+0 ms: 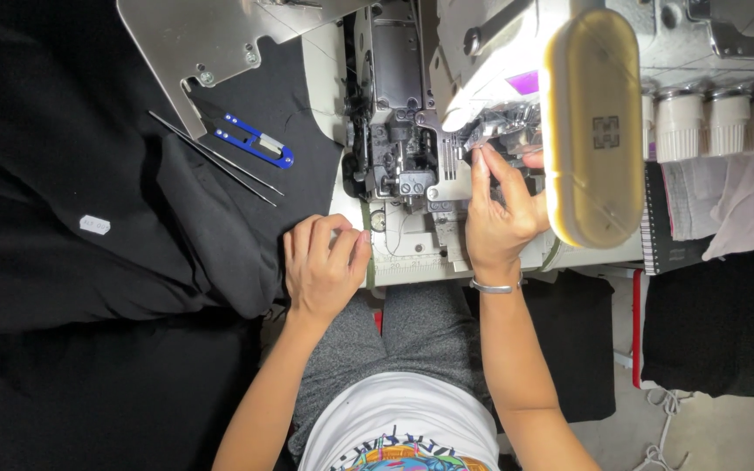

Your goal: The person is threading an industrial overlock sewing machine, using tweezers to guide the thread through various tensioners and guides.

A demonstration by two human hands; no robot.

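Note:
My left hand (pixel 323 266) rests curled at the edge of the machine table (pixel 412 257), beside a heap of black fabric (pixel 133 235), touching the fabric's edge; it grips nothing that I can make out. My right hand (pixel 501 214) reaches up under the sewing machine's head (pixel 499 78), its fingertips at the small metal parts near the needle area (pixel 503 131). A thin bracelet circles that wrist. Whether the fingers pinch thread is hidden by the machine.
Blue thread snips (pixel 257 142) and long thin tweezers (pixel 215 159) lie on the black fabric. A metal plate (pixel 211 39) juts out at the top left. White thread cones (pixel 713 122) stand at the right, with cloth (pixel 743 192) and a dark bundle (pixel 717 323) below.

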